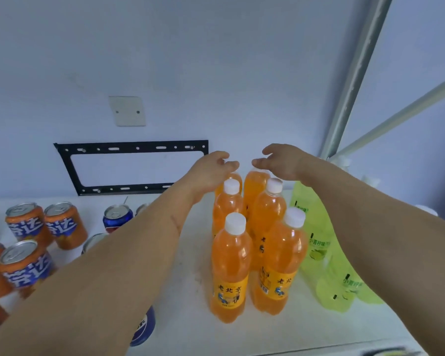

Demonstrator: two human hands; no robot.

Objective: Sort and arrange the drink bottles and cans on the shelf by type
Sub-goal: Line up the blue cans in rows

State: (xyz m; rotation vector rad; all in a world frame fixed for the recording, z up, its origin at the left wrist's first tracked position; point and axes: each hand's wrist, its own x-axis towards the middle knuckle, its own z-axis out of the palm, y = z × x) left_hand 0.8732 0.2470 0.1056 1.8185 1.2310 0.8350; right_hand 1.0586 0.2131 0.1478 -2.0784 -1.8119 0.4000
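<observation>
At the far left of the white shelf (190, 327), the orange cans (46, 224) were grouped upright and close together, several touching. Just to their right, blue cans (117, 218) were partly hidden behind the left forearm, with another blue can (144, 330) visible below that arm near the front edge. On the wall behind, a black bracket (131, 168) and a blank cover plate (127, 111) were fixed.

At the centre, the orange bottles (230, 268) were arranged in two columns running from front to back, white caps upward. The left hand (211, 168) was held over the rear bottle of the left column, fingers loosely curled and gripping nothing that could be seen. The right hand (278, 160) was positioned likewise over the rear bottle of the right column (whether the fingertips touched the caps could not be determined, since the caps were covered).

To the right, the green bottles (316, 242) were stood beside the orange bottles, partly masked by the right forearm, near the shelf's metal frame (355, 80).

The step in hand was judged to be the squaring of the rear orange pair. The next move was judged to require a light, even nudge on both bottles, so that the tall, narrow neighbours would not be toppled
</observation>
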